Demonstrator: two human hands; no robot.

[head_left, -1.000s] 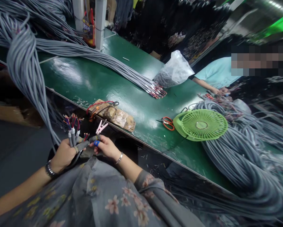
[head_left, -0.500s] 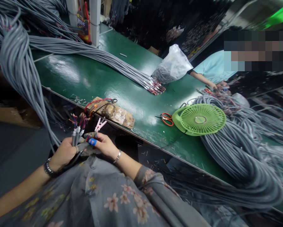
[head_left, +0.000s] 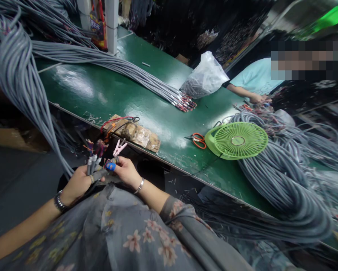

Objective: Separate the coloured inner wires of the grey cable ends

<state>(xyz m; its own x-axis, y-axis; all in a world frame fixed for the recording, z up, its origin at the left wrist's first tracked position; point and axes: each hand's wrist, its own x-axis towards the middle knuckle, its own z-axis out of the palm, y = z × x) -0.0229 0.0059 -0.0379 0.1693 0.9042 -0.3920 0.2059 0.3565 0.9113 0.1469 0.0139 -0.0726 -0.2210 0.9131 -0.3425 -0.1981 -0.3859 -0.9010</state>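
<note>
Grey cable ends in left hand, right hand apparently alongside.

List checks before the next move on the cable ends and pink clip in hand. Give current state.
1. Left hand grips the grey cable ends: ok.
2. Stripped wire tips point up: ok.
3. Right hand holds the pink clip: ok.
4. Clip jaws open or shut: cannot tell.
5. Which wire the right fingertips pinch: cannot tell, too small.
6. Scissors lie on the table, apart from both hands: ok.
</note>
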